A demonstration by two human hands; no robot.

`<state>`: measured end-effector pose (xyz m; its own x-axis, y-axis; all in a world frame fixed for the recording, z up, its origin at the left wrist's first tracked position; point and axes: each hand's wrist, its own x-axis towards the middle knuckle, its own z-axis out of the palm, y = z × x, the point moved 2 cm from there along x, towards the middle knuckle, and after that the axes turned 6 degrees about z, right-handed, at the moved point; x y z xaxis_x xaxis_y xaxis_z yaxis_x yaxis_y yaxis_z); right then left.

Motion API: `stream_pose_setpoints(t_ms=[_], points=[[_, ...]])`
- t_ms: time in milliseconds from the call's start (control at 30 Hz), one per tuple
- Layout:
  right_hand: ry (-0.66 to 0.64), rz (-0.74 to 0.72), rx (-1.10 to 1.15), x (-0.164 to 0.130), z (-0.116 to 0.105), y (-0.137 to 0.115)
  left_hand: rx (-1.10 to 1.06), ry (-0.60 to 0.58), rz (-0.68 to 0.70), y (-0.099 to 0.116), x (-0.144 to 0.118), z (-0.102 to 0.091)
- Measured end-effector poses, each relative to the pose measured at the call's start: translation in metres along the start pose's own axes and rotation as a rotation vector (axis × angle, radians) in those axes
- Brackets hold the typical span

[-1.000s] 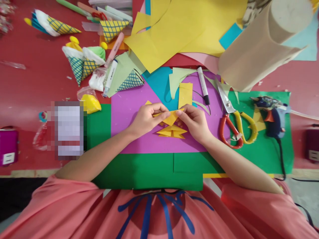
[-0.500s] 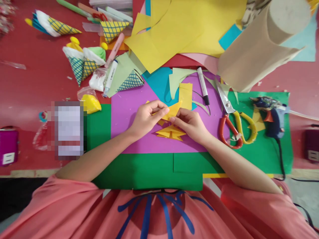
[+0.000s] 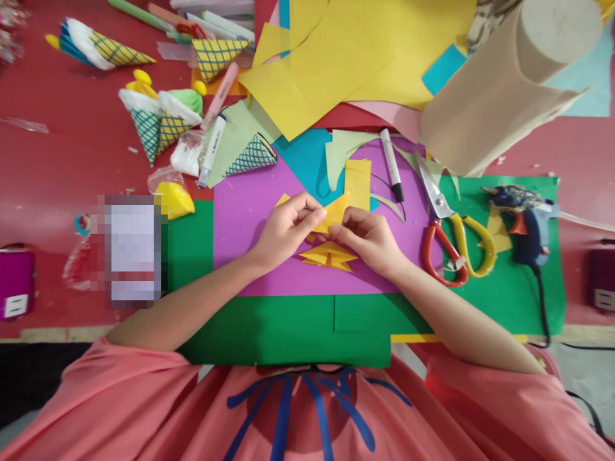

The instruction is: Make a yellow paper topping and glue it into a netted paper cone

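Both hands pinch one small folded orange paper piece (image 3: 332, 214) over a purple sheet (image 3: 250, 211). My left hand (image 3: 286, 230) grips its left side and my right hand (image 3: 369, 238) grips its right side. Just below the hands, a folded orange paper shape (image 3: 329, 257) with pointed tips lies flat on the purple sheet. A yellow paper strip (image 3: 358, 182) lies just beyond the held piece.
Red and yellow scissors (image 3: 449, 230) and a blue glue gun (image 3: 526, 224) lie right on a green sheet (image 3: 288, 330). A black marker (image 3: 393, 166), yellow paper sheets (image 3: 355, 51), a beige roll (image 3: 500, 89) and patterned paper cones (image 3: 158, 121) sit beyond.
The orange piece turned from lying flat between my fingers to standing with a corner pointing up and away. My right hand slid left, closer to my left hand.
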<state>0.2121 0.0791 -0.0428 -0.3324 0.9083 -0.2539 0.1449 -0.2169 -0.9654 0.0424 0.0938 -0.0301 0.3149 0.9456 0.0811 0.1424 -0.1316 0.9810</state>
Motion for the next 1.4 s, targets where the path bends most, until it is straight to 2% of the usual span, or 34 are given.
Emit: stream_pose_setpoints(t_ms=[267,467,1100,1400], points=[[0.092,0.024,0.207,-0.0004,0.0010,-0.0026,0.012,-0.046,-0.028,0.0005,-0.0007,0.0003],[0.041,0.025,0.160,0.0002,0.0021,-0.0022,-0.066,-0.060,-0.056,-0.0035,-0.0053,0.0039],[0.059,-0.015,-0.039,-0.0010,0.0008,-0.0001,-0.078,-0.114,-0.084,-0.0038,-0.0079,0.0074],[0.035,-0.009,0.094,-0.0012,0.0007,-0.0041,-0.083,-0.058,-0.040,-0.0051,-0.0088,0.0061]])
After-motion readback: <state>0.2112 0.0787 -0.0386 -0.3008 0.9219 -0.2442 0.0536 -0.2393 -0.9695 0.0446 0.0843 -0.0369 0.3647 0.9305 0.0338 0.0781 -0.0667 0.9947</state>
